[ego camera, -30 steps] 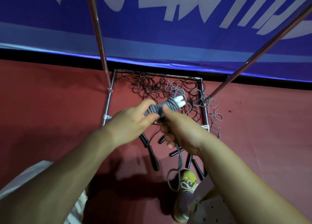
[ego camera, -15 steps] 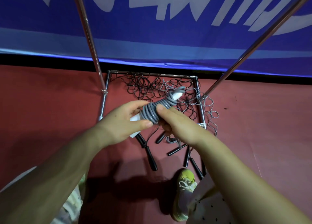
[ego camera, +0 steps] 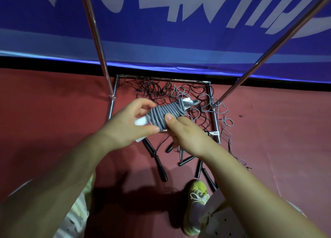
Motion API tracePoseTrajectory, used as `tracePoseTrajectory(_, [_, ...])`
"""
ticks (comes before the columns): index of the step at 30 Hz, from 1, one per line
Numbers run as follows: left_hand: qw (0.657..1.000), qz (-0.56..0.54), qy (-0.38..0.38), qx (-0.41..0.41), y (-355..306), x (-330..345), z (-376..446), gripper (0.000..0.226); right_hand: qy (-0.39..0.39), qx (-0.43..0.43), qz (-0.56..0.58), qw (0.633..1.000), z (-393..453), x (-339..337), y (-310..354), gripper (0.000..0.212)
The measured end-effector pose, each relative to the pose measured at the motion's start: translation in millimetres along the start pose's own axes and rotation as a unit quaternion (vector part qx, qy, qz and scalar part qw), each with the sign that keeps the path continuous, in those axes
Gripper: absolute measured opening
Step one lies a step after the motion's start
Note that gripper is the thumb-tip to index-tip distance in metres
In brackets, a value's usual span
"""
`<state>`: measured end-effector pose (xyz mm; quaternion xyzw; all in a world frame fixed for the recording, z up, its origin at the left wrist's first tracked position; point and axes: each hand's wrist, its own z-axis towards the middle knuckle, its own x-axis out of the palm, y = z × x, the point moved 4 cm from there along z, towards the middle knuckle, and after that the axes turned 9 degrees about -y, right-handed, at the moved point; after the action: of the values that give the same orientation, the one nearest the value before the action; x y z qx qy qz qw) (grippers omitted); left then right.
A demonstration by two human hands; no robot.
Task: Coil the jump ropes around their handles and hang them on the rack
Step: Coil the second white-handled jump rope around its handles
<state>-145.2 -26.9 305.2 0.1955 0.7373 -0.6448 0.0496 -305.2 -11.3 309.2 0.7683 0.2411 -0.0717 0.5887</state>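
— Now, where is the grey jump rope [ego camera: 166, 115] found?

— At the centre of the frame, coiled tightly round its white handles [ego camera: 140, 121], which are held together as one bundle tilted up toward the right.

— How is it being gripped?

— The lower white end is clasped by the left hand [ego camera: 129, 125], fingers curled above and thumb below. The coils are pinched by the right hand [ego camera: 186, 133], its thumb pressed on top of the grey turns.

— And beneath the hands?

— The metal rack [ego camera: 214, 115] base is seen on the red floor [ego camera: 53, 112], filled with tangled black and grey ropes [ego camera: 161, 89]. Black handles [ego camera: 159, 164] are scattered at lower centre, near a yellow shoe [ego camera: 196, 202]. Two rack poles are seen rising to the upper left and upper right, against a blue banner [ego camera: 161, 40].
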Motion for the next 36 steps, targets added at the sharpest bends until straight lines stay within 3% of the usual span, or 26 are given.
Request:
tracePoseTrajectory(2, [0.974, -0.174, 0.078, -0.122, -0.9, 1.5, -4.9, 0.036, 0.020, -0.013, 0.013, 1.000, -1.7, -0.3, -0.8, 0.045])
tracePoseTrajectory(4, [0.953, -0.205, 0.134, -0.177, -2.3, 4.7, -11.0, 0.049, 0.038, -0.025, 0.010, 0.999, -3.5, -1.4, -1.3, 0.044])
tracePoseTrajectory(8, [0.985, -0.126, 0.071, -0.094, 2.1, 9.9, -10.4, 0.028, 0.063, -0.001, -0.025, 0.998, -6.5, -4.5, 0.1, 0.043])
tracePoseTrajectory(12, [0.979, -0.177, 0.048, -0.090, -7.3, 15.7, -12.8, 0.015, 0.089, 0.010, -0.013, 0.996, -7.8, -2.5, 2.0, 0.032])
tracePoseTrajectory(14, [0.966, -0.232, 0.029, -0.108, -15.0, 13.3, -12.1, 0.018, 0.070, 0.043, 0.038, 0.996, 1.6, -1.4, 4.8, 0.036])
tracePoseTrajectory(17, [0.955, -0.271, 0.030, -0.114, -23.7, 9.0, -11.6, 0.028, 0.058, 0.084, 0.078, 0.992, 9.0, -11.4, 11.8, 0.073])
tracePoseTrajectory(20, [0.957, -0.266, 0.056, -0.102, -26.9, 10.6, -14.3, 0.034, 0.063, 0.050, 0.106, 0.991, -0.4, -22.2, 10.8, 0.073])
tracePoseTrajectory(25, [0.952, -0.279, 0.067, -0.102, -24.8, 12.9, -14.4, 0.026, 0.042, 0.013, 0.058, 0.997, -5.0, -31.9, 12.3, 0.070])
tracePoseTrajectory(27, [0.960, -0.256, 0.056, -0.101, -22.7, 12.8, -11.9, 0.024, 0.043, -0.008, 0.025, 0.999, -10.7, -28.5, 17.7, 0.059])
tracePoseTrajectory(30, [0.991, -0.117, 0.030, -0.049, -10.1, 12.8, -4.0, 0.019, 0.035, 0.032, 0.022, 0.999, -22.5, -12.7, 14.9, 0.035])
tracePoseTrajectory(33, [0.999, 0.012, 0.004, -0.045, -0.3, 15.1, -3.7, 0.050, 0.025, 0.112, 0.066, 0.991, -22.2, -1.3, 5.6, 0.037])
tracePoseTrajectory(36, [0.996, 0.078, 0.019, -0.029, -3.0, 21.6, -6.4, 0.037, 0.016, 0.148, 0.068, 0.987, -16.6, 0.4, -2.7, 0.043])
